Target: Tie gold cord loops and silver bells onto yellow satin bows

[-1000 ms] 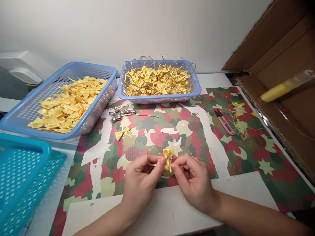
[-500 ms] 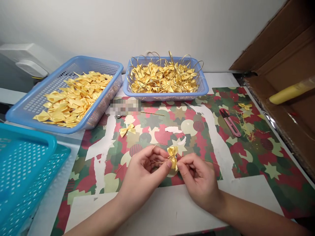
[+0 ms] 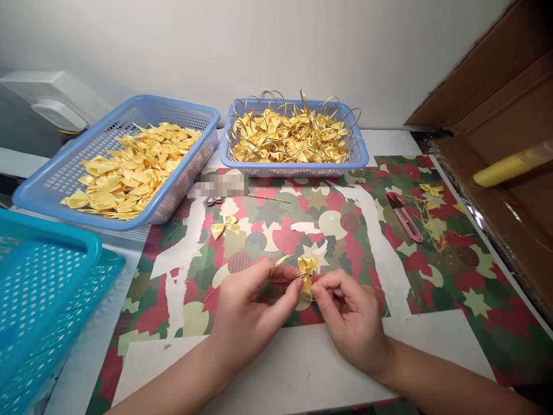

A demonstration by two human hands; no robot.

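My left hand [image 3: 246, 314] and my right hand [image 3: 345, 320] meet over the patterned paper and both pinch one small yellow satin bow [image 3: 307, 271]. A thin gold wire loop [image 3: 280, 266] curls out from the bow toward the left, above my left fingers. Another loose yellow bow [image 3: 225, 226] lies on the paper farther back. A few small silver beads [image 3: 214, 200] and a gold wire piece [image 3: 268, 199] lie near the baskets.
A blue basket [image 3: 56, 184] of plain yellow bows stands at back left. A second blue basket [image 3: 298, 168] holds bows with gold loops. Teal baskets [image 3: 38, 288] sit at left. Pink thread snips [image 3: 405, 218] and a cardboard box [image 3: 496, 132] are at right.
The gold wire loop has come up more plainly above my left fingers. Both hands stay pinched on the bow, shifted slightly right in the picture.
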